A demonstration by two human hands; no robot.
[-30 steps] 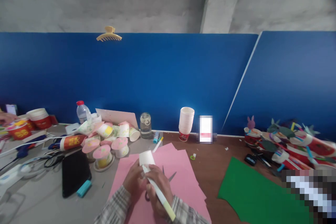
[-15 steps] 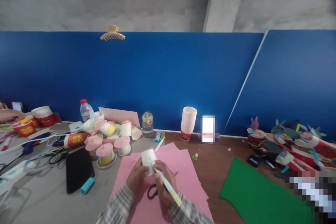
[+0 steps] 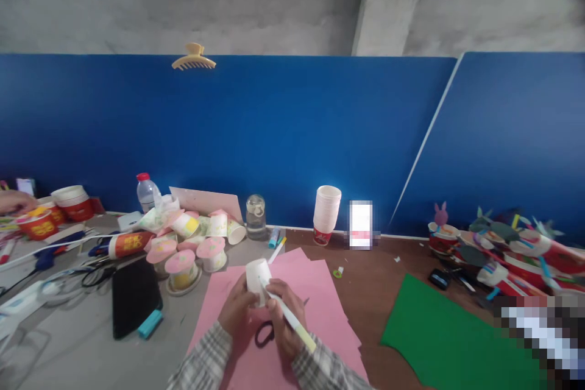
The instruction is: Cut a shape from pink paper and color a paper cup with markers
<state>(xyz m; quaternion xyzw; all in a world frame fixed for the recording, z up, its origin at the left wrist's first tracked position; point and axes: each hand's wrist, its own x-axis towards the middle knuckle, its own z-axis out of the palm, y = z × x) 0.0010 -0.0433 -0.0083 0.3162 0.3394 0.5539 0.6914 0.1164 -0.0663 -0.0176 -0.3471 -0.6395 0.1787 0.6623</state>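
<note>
Above a stack of pink paper (image 3: 315,292), my left hand (image 3: 238,308) is closed around a small white paper cup (image 3: 256,273), held tilted. My right hand (image 3: 284,317) grips a white marker (image 3: 292,322) with a pale yellow end. The marker's tip meets the side of the cup, where a small greenish mark shows faintly. Under my hands a pair of scissors (image 3: 264,335) with dark handles lies on the pink paper, partly hidden by my right hand.
Left are cups with pink paper tops (image 3: 180,262), a black tablet-like slab (image 3: 136,298), a teal marker cap (image 3: 150,324) and cables. Behind stand a glass jar (image 3: 256,219) and stacked paper cups (image 3: 326,210). Green sheet (image 3: 448,335) lies right. Another person's hand (image 3: 17,202) shows far left.
The cup has turned slightly in my left hand, its side now facing the marker more. My grip on both things is unchanged, and the whole view has shifted a little.
</note>
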